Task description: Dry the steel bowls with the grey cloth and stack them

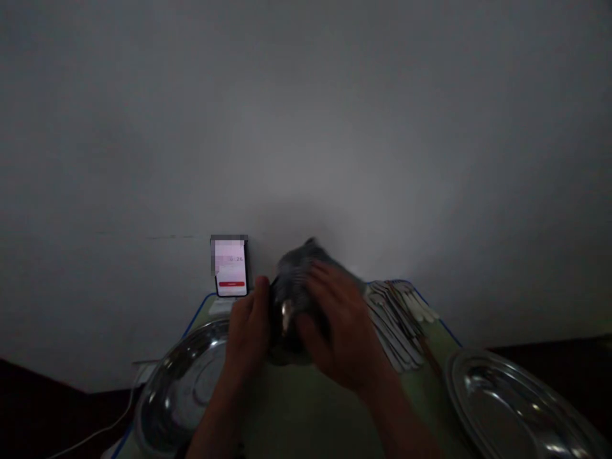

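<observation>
My left hand (248,331) grips the left side of a dark, shiny round metal vessel, perhaps a bowl (283,322), with the thumb up along its edge. My right hand (342,325) is closed on a grey striped cloth (294,271) and presses it over the vessel's top and right side. Cloth and fingers cover much of the vessel, so its full shape is hidden. The right hand and cloth are blurred. Both hands are above the middle of a green table (306,408).
Left of my hands stands a large metal basin (179,382). Several spoons and other cutlery (394,325) lie at the back right. Metal oval trays (507,414) are at the front right. A lit phone (231,271) leans on the wall (306,127) behind the table.
</observation>
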Motion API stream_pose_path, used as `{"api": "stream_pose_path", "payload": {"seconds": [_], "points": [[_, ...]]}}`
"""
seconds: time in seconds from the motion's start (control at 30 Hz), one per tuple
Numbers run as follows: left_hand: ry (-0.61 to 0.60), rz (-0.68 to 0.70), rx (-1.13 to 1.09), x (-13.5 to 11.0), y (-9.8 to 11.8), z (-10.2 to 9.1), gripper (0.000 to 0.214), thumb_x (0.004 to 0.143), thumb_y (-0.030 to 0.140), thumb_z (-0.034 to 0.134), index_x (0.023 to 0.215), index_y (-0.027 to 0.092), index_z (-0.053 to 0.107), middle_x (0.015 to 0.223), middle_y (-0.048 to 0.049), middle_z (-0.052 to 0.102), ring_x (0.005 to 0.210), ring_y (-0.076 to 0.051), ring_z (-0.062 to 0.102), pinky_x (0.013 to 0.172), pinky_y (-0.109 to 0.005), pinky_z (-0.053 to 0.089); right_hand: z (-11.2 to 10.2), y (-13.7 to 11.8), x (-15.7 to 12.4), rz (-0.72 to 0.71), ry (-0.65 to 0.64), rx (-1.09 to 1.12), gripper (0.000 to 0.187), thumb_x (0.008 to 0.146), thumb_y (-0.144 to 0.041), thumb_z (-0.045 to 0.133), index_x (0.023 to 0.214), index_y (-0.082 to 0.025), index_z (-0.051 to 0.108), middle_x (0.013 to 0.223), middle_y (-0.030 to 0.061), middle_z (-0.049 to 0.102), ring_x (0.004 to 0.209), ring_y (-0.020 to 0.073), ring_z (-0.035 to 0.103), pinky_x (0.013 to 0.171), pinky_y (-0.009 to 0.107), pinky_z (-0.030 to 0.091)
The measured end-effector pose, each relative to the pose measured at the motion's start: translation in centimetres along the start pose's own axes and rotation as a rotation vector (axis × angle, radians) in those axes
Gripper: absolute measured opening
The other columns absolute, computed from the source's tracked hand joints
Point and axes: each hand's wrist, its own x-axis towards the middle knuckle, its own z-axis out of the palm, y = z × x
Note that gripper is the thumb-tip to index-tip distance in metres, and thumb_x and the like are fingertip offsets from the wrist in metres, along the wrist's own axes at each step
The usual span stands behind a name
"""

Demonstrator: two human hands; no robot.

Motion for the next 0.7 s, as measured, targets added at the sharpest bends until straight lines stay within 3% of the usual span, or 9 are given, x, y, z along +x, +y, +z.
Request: {"api": "stream_pose_path", "payload": {"seconds": [0.1,0.17,0.3,0.4,0.53,0.6,0.67,0.7], "points": [[0.011,0.047,-0.026,-0.3,0.7,-1.3,0.057,0.073,0.073,0.044,0.049,0.022,0.047,0.049,-0.0018,0.051,0.054,-0.018,0.045,0.05,-0.029,0.039,2.5,-0.5,0.3,-0.04,-0.162,0.011,0.052,0.09,-0.04,0.05,0.135,-0.014,0.049,0.144,0.011,0.049,0.14,0.0286,0.034,0.114,0.053,0.031],[-0.053,0.085,-0.029,-0.6,1.2,-2.1,0.054,0.072,0.069,0.049,0.047,0.022,0.047,0.047,-0.0017,0.05,0.053,-0.017,0.044,0.05,-0.029,0.04,2.8,-0.7,0.4,-0.066,-0.167,0.046,0.051,0.091,-0.039,0.047,0.135,-0.014,0.049,0.145,0.0103,0.049,0.14,0.026,0.034,0.115,0.05,0.03],[-0.168,0.189,-0.107,-1.1,1.3,-2.5,0.047,0.076,0.06,0.055,0.051,0.019,0.054,0.053,-0.0019,0.057,0.054,-0.016,0.047,0.051,-0.026,0.04,1.5,-0.3,0.4,-0.114,-0.005,0.088,0.041,0.09,-0.031,0.047,0.128,-0.018,0.055,0.135,0.0087,0.057,0.133,0.0232,0.044,0.112,0.047,0.034],[-0.158,0.161,-0.175,-1.2,0.9,-2.7,0.049,0.076,0.06,0.057,0.049,0.019,0.054,0.048,-0.0001,0.052,0.047,-0.013,0.043,0.043,-0.024,0.034,1.4,1.1,0.0,-0.065,0.147,0.186,0.039,0.091,-0.029,0.046,0.128,-0.022,0.056,0.131,0.0067,0.06,0.129,0.0236,0.048,0.109,0.047,0.039],[0.012,-0.065,-0.325,-0.8,0.9,-3.2,0.056,0.072,0.067,0.059,0.044,0.02,0.049,0.039,0.0033,0.042,0.038,-0.01,0.034,0.035,-0.023,0.027,3.0,3.2,-0.9,0.262,0.328,0.388,0.036,0.096,-0.029,0.04,0.128,-0.025,0.056,0.126,0.0051,0.064,0.12,0.0221,0.058,0.1,0.042,0.048],[0.179,-0.197,-0.397,-0.3,0.8,-2.9,0.053,0.073,0.065,0.06,0.047,0.019,0.055,0.044,0.002,0.049,0.042,-0.011,0.041,0.038,-0.023,0.034,4.0,3.5,-1.2,0.402,0.371,0.448,0.036,0.098,-0.032,0.039,0.128,-0.025,0.057,0.125,0.0052,0.066,0.118,0.0216,0.06,0.098,0.041,0.05],[0.408,-0.265,-0.527,0.4,0.3,-2.1,0.047,0.077,0.06,0.061,0.06,0.017,0.064,0.056,0.0008,0.06,0.051,-0.012,0.051,0.043,-0.022,0.04,4.8,3.3,-1.3,0.44,0.38,0.469,0.038,0.098,-0.033,0.039,0.132,-0.025,0.054,0.131,0.0055,0.062,0.125,0.0216,0.055,0.102,0.042,0.047],[0.446,-0.273,-0.649,0.7,-0.1,-1.6,0.044,0.079,0.059,0.061,0.067,0.017,0.068,0.063,0.0004,0.064,0.055,-0.013,0.055,0.047,-0.022,0.044,5.1,3.0,-1.3,0.438,0.376,0.462,0.039,0.098,-0.033,0.038,0.134,-0.026,0.051,0.136,0.0054,0.058,0.129,0.0215,0.051,0.105,0.043,0.045]]}}
